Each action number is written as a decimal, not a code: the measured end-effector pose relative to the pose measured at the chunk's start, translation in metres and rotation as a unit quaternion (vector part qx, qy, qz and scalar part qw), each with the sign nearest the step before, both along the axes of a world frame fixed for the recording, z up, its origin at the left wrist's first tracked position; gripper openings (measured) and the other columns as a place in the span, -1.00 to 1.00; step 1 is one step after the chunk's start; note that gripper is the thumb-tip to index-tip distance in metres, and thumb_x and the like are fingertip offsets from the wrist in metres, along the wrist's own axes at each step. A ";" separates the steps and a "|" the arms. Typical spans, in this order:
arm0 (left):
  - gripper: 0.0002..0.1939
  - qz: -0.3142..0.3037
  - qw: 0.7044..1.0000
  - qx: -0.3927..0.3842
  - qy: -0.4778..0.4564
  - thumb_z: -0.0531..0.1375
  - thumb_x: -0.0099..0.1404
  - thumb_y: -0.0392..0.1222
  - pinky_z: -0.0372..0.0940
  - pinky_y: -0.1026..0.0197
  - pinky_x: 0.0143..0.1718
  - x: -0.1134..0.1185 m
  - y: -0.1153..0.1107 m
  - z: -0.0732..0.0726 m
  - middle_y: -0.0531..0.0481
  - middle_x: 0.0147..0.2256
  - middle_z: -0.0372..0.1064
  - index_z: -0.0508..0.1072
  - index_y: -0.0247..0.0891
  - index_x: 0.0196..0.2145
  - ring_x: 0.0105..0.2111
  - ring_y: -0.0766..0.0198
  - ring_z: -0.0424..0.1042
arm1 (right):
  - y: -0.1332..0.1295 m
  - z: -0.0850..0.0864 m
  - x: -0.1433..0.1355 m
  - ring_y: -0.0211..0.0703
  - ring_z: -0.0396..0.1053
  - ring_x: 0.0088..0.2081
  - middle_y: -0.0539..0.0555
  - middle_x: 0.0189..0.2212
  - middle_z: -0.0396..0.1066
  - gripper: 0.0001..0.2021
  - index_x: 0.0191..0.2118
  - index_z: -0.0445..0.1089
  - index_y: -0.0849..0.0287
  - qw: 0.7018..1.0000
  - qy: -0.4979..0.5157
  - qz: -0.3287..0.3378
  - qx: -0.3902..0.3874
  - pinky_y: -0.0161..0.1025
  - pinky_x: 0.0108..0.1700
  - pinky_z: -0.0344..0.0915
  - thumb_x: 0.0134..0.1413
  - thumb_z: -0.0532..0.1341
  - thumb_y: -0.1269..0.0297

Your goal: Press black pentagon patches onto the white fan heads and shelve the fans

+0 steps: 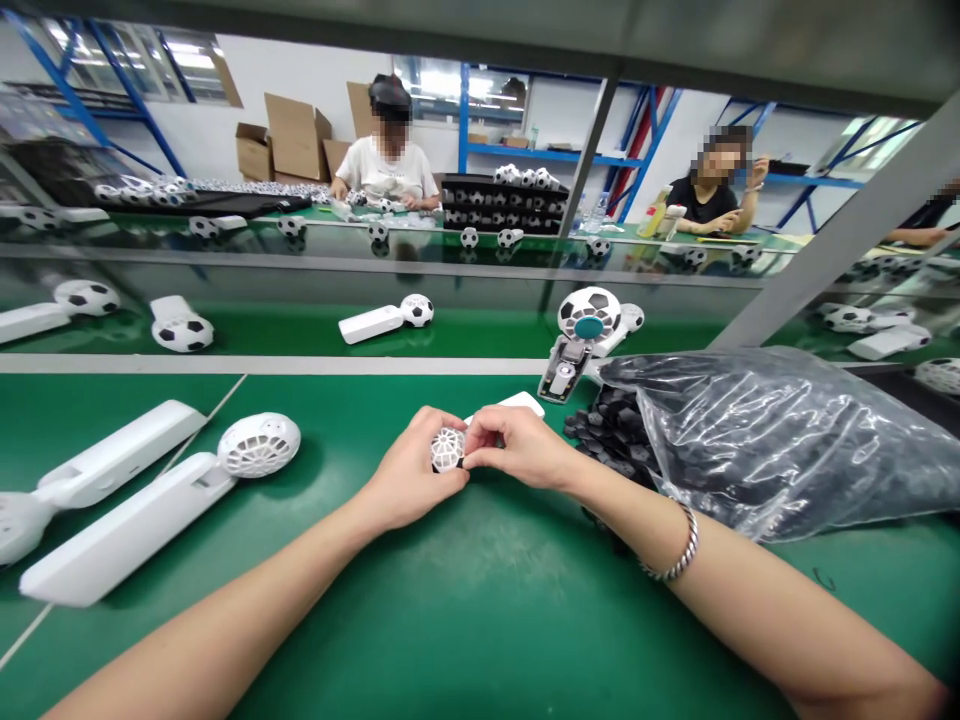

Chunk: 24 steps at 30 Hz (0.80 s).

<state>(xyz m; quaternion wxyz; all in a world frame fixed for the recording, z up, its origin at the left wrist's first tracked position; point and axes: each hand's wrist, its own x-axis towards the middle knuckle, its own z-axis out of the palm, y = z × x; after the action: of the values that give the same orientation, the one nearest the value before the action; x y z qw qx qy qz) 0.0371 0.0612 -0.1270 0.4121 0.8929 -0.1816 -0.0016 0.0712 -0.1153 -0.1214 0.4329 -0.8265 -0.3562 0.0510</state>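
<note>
At the middle of the green table (pixel 480 600), my left hand (pixel 416 470) is wrapped round the white slotted head of a fan (pixel 448 450). Its white handle (pixel 517 404) shows behind my fingers. My right hand (pixel 517 445) touches the head's right edge, thumb and fingertips pinched together; a small dark bit shows there, too small to make out. Black pieces (pixel 611 430) lie in a heap beside my right wrist, spilling from a clear plastic bag (pixel 795 440). Behind them stands an opened fan (pixel 589 318) with black patches and bare inner parts.
Two white fans (pixel 142 520) lie at the left. Football-patterned fans (pixel 416 311) rest on the green strip behind the metal edge (pixel 300 366). A slanting post (pixel 840 220) rises at the right. Across the line sit a person in white (pixel 386 170) and another in black (pixel 705 205).
</note>
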 end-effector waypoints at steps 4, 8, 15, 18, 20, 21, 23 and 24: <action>-0.64 0.012 0.999 -0.026 -0.042 0.20 -0.05 -0.28 0.27 0.16 -0.18 0.009 -0.007 -0.005 0.01 -0.24 0.23 0.29 -0.22 -0.23 -0.22 0.21 0.32 | -0.006 0.004 -0.007 -0.29 0.25 -0.40 -0.06 -0.46 0.27 -0.89 -0.42 0.32 0.19 0.997 -0.063 -0.043 -0.028 -0.36 -0.34 0.17 -0.06 0.29 0.44; -0.57 0.062 0.990 -0.016 -0.123 0.20 0.01 -0.22 0.21 0.18 -0.03 0.060 -0.010 0.010 -0.05 -0.10 0.25 0.25 -0.25 -0.12 -0.07 0.17 0.28 | -0.025 0.011 -0.023 -0.22 0.26 -0.25 0.01 -0.26 0.26 -0.92 -0.30 0.28 0.12 0.994 -0.091 -0.040 -0.038 -0.30 -0.22 0.22 0.06 0.20 0.38; -0.27 0.189 0.965 0.050 -0.176 -0.06 0.19 0.17 -0.01 0.06 0.11 0.094 0.028 0.046 -0.24 0.17 -0.10 -0.09 -0.40 0.15 0.16 -0.05 -0.07 | -0.086 -0.008 -0.035 -0.03 0.21 -0.10 0.08 -0.09 0.21 -0.77 -0.12 0.26 0.05 0.944 -0.194 -0.171 -0.206 -0.14 -0.15 0.29 0.10 0.16 0.19; -0.22 0.228 0.953 0.094 -0.175 0.14 0.06 0.14 -0.08 0.00 0.15 0.062 0.065 0.040 -0.25 0.14 -0.02 0.03 -0.34 0.12 0.16 -0.05 -0.07 | -0.106 -0.013 -0.036 0.06 0.25 -0.18 0.12 -0.17 0.26 -0.67 -0.10 0.31 0.12 0.900 -0.220 -0.201 -0.319 -0.03 -0.21 0.30 -0.01 0.25 0.16; -0.19 0.252 0.945 0.125 -0.166 0.22 -0.03 0.11 -0.15 -0.11 0.16 0.034 0.098 0.036 -0.30 0.13 -0.01 0.10 -0.37 0.09 0.15 -0.14 -0.07 | -0.110 -0.010 -0.038 0.03 0.28 -0.23 0.10 -0.26 0.29 -0.74 -0.15 0.35 0.14 0.886 -0.198 -0.194 -0.372 -0.05 -0.24 0.30 -0.02 0.26 0.27; -0.18 0.264 0.940 0.145 -0.159 0.25 -0.08 0.11 -0.17 -0.16 0.15 0.020 0.115 0.034 -0.31 0.12 0.01 0.13 -0.37 0.07 0.14 -0.20 -0.07 | -0.110 -0.007 -0.040 -0.01 0.29 -0.25 0.07 -0.29 0.30 -0.79 -0.19 0.37 0.13 0.885 -0.180 -0.187 -0.386 -0.09 -0.26 0.30 -0.01 0.24 0.34; -0.20 0.281 0.921 0.252 -0.098 0.21 -0.08 0.20 -0.01 -0.14 0.09 -0.002 0.150 0.030 -0.20 0.05 0.16 0.16 -0.27 0.04 0.08 -0.18 0.09 | -0.106 0.000 -0.041 -0.09 0.32 -0.28 0.04 -0.32 0.30 -0.87 -0.27 0.38 0.13 0.889 -0.145 -0.187 -0.392 -0.20 -0.30 0.29 0.02 0.20 0.45; -0.26 0.289 0.917 0.272 -0.042 0.16 -0.03 0.24 0.11 -0.12 0.00 -0.009 0.164 0.028 -0.13 -0.02 0.25 0.17 -0.20 0.03 0.01 -0.17 0.19 | -0.103 0.003 -0.042 -0.12 0.33 -0.30 0.03 -0.33 0.30 -0.89 -0.29 0.38 0.15 0.890 -0.139 -0.187 -0.392 -0.23 -0.32 0.27 0.03 0.18 0.47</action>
<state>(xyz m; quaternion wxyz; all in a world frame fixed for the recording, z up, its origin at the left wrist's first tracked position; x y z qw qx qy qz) 0.0278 0.2251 -0.0990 0.1273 0.9833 0.0749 0.1061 0.0296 -0.2180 -0.1182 0.0217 -0.9789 -0.2029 -0.0109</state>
